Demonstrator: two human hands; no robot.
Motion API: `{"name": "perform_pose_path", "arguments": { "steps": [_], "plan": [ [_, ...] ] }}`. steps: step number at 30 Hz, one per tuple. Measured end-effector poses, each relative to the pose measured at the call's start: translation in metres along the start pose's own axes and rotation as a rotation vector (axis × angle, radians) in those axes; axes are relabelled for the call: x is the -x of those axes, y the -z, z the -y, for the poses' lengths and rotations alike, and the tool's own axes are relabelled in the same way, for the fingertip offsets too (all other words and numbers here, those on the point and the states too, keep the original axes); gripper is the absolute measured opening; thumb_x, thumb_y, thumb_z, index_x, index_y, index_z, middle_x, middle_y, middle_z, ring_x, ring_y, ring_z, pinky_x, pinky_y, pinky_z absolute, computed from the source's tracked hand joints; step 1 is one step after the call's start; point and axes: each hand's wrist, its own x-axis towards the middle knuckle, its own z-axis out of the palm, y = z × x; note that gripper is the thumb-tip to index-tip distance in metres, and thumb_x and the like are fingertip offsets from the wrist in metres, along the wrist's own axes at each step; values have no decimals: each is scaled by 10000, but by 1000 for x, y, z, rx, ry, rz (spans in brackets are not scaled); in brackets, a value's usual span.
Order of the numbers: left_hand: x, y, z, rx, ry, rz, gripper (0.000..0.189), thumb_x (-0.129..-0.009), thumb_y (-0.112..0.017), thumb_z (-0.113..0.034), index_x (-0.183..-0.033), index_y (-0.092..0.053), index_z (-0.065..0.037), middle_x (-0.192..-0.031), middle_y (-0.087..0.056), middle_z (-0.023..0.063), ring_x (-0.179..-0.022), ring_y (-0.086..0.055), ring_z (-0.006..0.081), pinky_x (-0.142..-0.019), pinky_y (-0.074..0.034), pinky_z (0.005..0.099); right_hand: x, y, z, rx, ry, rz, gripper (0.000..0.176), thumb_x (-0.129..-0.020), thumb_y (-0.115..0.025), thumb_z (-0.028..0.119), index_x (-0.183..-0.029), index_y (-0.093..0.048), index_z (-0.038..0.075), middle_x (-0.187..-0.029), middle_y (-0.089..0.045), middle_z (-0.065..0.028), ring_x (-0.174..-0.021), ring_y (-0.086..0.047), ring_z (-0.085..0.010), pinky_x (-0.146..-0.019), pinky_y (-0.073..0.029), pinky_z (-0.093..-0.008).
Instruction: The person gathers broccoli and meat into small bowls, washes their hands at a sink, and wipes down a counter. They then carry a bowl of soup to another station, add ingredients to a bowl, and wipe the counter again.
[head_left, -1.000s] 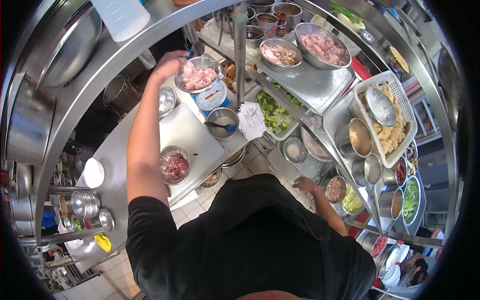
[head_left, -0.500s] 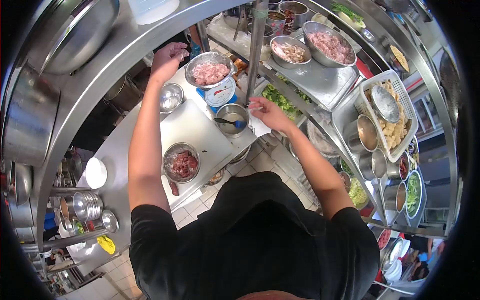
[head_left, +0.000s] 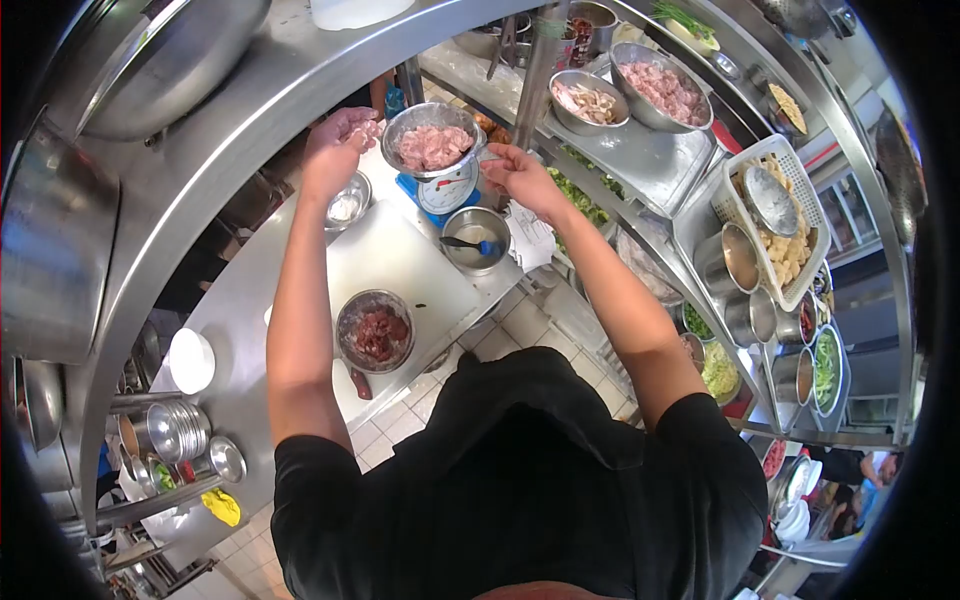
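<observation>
A steel bowl of pale pink minced meat (head_left: 433,146) sits on a small blue kitchen scale (head_left: 447,190) at the back of the counter. My left hand (head_left: 338,148) hovers at the bowl's left rim, its fingertips pinching a small pale bit of meat. My right hand (head_left: 518,172) is at the bowl's right rim, fingers curled onto the edge. Closer to me, a second steel bowl of dark red meat (head_left: 375,335) rests on a white cutting board (head_left: 390,262).
A small pot with a blue-handled spoon (head_left: 476,238) stands beside the scale, and a little steel bowl (head_left: 345,207) to its left. On the raised shelf are bowls of meat (head_left: 660,90), a white basket (head_left: 795,215) and steel tins. Stacked bowls (head_left: 178,430) sit lower left.
My right hand came up from the lower right tins to the bowl's right rim. My left hand lifted out of the meat and now sits at the left rim.
</observation>
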Motion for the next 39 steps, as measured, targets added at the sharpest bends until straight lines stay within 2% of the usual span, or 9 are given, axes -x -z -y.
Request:
{"name": "perform_pose_path", "arguments": {
  "steps": [16, 21, 22, 23, 24, 26, 32, 35, 39],
  "plan": [
    [-1, 4, -11, 15, 40, 0, 232, -917, -583, -74, -1130, -602, 18, -961, -668, 89, -853, -620, 124, -777, -493, 247, -24, -18, 22, 7, -226, -113, 458, -883, -613, 175, -1262, -436, -10, -1050, -604, -105, -764, -636, -182, -635, -546, -278],
    [-21, -40, -18, -484, -230, -67, 256, -843, -629, -68, -1095, -638, -24, -1024, -671, 108, -898, -638, 186, -853, -479, 278, -56, -56, -17, -492, -145, -169, 282, -834, -588, 95, -1087, -474, 43, -945, -606, -115, -701, -652, -216, -516, -591, -347],
    [-30, -44, 20, -503, -468, 114, 289, -783, -641, -119, -1062, -652, -47, -1010, -665, 146, -913, -642, 265, -832, -485, 337, -55, -59, -24, -510, -101, -181, 258, -835, -583, 86, -1070, -483, 50, -946, -606, -112, -697, -651, -222, -494, -584, -350],
    [-15, -64, -16, -828, -225, 339, 291, -744, -610, -134, -1020, -664, -59, -1013, -654, 176, -926, -626, 329, -799, -487, 397, -52, -52, -32, -526, -50, -208, 234, -835, -577, 77, -1052, -492, 56, -948, -606, -109, -694, -650, -228, -473, -577, -354],
    [-14, -77, 17, -929, -401, 467, 295, -717, -586, -116, -996, -674, -76, -968, -650, 199, -884, -614, 376, -764, -487, 435, -31, -41, -28, -453, -5, -193, 224, -836, -567, 70, -1048, -495, 51, -945, -605, -106, -692, -649, -228, -457, -573, -352],
    [11, -106, -27, -789, -49, 718, 258, -706, -577, -69, -939, -686, -52, -885, -672, 179, -824, -654, 325, -758, -505, 393, 23, -11, -31, -370, -10, -205, 255, -817, -559, 56, -1065, -500, 37, -889, -594, -92, -632, -614, -213, -418, -544, -346],
    [1, -257, -96, -425, -373, 493, 160, -795, -607, -105, -922, -684, -45, -848, -669, 163, -792, -656, 301, -717, -506, 377, 162, 94, -56, -570, -213, -272, 295, -804, -545, 38, -1095, -504, 46, -883, -592, -75, -618, -610, -185, -404, -540, -323],
    [-75, -359, -85, -545, -548, 387, 198, -823, -606, -179, -944, -672, -37, -895, -674, 175, -847, -654, 330, -750, -506, 411, 191, 128, -69, -581, -232, -302, 290, -805, -535, 21, -1090, -498, 58, -906, -596, -71, -659, -625, -183, -409, -547, -315],
    [-188, -471, -59, -787, -453, 244, 165, -813, -578, -162, -908, -662, -56, -891, -654, 191, -849, -624, 379, -762, -480, 475, 219, 160, -76, -508, -200, -268, 266, -812, -532, 16, -1067, -490, 78, -915, -597, -52, -676, -631, -177, -414, -549, -314]
  ]
}}
